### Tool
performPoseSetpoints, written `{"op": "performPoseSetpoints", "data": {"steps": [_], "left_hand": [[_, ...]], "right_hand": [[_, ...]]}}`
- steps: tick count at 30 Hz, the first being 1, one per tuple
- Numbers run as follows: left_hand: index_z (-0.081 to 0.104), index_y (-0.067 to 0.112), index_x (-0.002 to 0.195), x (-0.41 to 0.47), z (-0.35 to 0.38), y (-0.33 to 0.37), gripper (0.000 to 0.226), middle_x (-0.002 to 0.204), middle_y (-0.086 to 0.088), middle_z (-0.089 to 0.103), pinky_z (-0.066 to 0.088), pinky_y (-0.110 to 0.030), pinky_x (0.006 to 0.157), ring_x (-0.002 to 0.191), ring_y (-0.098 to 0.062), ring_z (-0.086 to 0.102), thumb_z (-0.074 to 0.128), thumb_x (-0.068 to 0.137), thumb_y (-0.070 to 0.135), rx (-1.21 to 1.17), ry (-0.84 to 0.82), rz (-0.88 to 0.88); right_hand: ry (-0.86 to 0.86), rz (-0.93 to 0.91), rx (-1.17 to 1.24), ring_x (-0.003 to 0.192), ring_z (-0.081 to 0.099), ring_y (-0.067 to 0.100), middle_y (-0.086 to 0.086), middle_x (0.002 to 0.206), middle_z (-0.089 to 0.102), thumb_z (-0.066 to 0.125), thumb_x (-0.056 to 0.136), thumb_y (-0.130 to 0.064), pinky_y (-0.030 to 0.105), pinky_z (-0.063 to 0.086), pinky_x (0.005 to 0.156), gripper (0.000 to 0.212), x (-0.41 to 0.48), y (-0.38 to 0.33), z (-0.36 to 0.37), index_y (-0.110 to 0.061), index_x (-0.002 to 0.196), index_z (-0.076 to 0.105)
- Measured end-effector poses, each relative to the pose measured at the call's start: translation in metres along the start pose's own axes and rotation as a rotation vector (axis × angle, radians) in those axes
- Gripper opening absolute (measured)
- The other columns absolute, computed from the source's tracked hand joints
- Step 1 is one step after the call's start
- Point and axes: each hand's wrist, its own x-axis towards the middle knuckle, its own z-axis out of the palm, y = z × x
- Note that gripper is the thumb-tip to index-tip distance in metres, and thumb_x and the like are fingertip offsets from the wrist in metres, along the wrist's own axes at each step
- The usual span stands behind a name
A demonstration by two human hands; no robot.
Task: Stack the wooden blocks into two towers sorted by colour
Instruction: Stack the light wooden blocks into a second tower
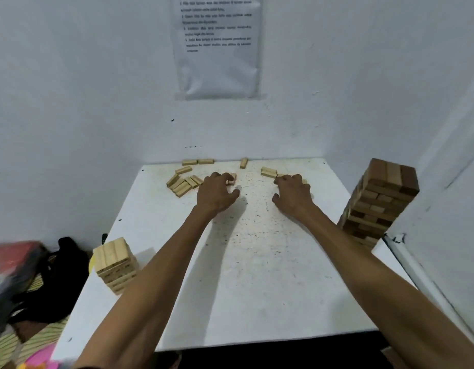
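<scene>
Two towers already stand on your white table: a short pale tower at the near left edge, and a taller tower of mixed light and dark blocks at the right edge. Roughly a dozen loose pale blocks lie scattered along the far edge, most of them clustered at far left. Your left hand curls its fingers onto one block; your right hand covers blocks near a pair, though whether either hand truly grips anything cannot be told. One printed sheet hangs on the wall.
</scene>
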Motion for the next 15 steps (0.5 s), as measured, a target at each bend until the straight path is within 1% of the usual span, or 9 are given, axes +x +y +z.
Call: {"op": "performPoseSetpoints", "data": {"steps": [2,4,8,11,13,15], "left_hand": [[0.062,0.026,0.138,0.013,0.010,-0.002,0.051,0.139,-0.010,0.060,0.050,-0.043,0.098,0.127,-0.031,0.054,0.067,0.092,0.048,0.022,0.013,-0.043],[0.060,0.027,0.140,0.025,0.018,-0.003,0.053,0.140,-0.011,0.057,0.049,-0.045,0.098,0.130,-0.032,0.051,0.066,0.092,0.049,0.049,0.010,-0.077],[0.061,0.027,0.140,0.042,0.030,-0.005,0.049,0.139,-0.014,0.057,0.045,-0.046,0.100,0.131,-0.035,0.048,0.064,0.095,0.047,0.066,0.030,-0.118],[0.067,0.025,0.133,0.049,0.041,-0.007,0.042,0.134,-0.012,0.062,0.043,-0.046,0.100,0.128,-0.035,0.049,0.061,0.097,0.045,0.113,0.070,-0.139],[0.072,0.024,0.127,0.049,0.047,-0.007,0.037,0.129,-0.009,0.066,0.043,-0.044,0.097,0.123,-0.033,0.051,0.062,0.096,0.042,0.095,0.144,-0.139],[0.075,0.023,0.119,0.050,0.051,-0.006,0.029,0.122,-0.008,0.070,0.046,-0.043,0.094,0.118,-0.033,0.054,0.065,0.097,0.039,0.045,0.201,-0.120]], "right_hand": [[0.023,0.028,-0.039,0.133,0.038,0.034,0.007,0.142,0.054,0.056,0.097,-0.018,0.050,0.036,0.104,0.041,0.010,0.002,0.008,-0.011,0.138,0.055],[0.047,0.054,-0.050,0.134,0.038,0.034,0.007,0.141,0.055,0.055,0.097,-0.017,0.051,0.034,0.106,0.043,0.019,0.003,0.015,-0.011,0.140,0.054],[0.142,0.099,-0.065,0.128,0.042,0.034,0.006,0.129,0.061,0.054,0.097,-0.014,0.050,0.035,0.102,0.039,0.031,0.003,0.026,-0.013,0.137,0.057],[0.228,0.097,-0.025,0.122,0.048,0.035,0.009,0.121,0.065,0.058,0.095,-0.006,0.048,0.035,0.099,0.037,0.034,0.005,0.036,-0.011,0.131,0.060],[0.296,0.071,0.029,0.113,0.054,0.034,0.011,0.114,0.068,0.060,0.091,0.001,0.044,0.035,0.096,0.035,0.036,0.006,0.042,-0.008,0.125,0.063],[0.326,0.040,0.124,0.103,0.058,0.034,0.014,0.109,0.069,0.059,0.091,0.005,0.041,0.037,0.089,0.031,0.037,0.006,0.042,-0.005,0.120,0.064]]}}
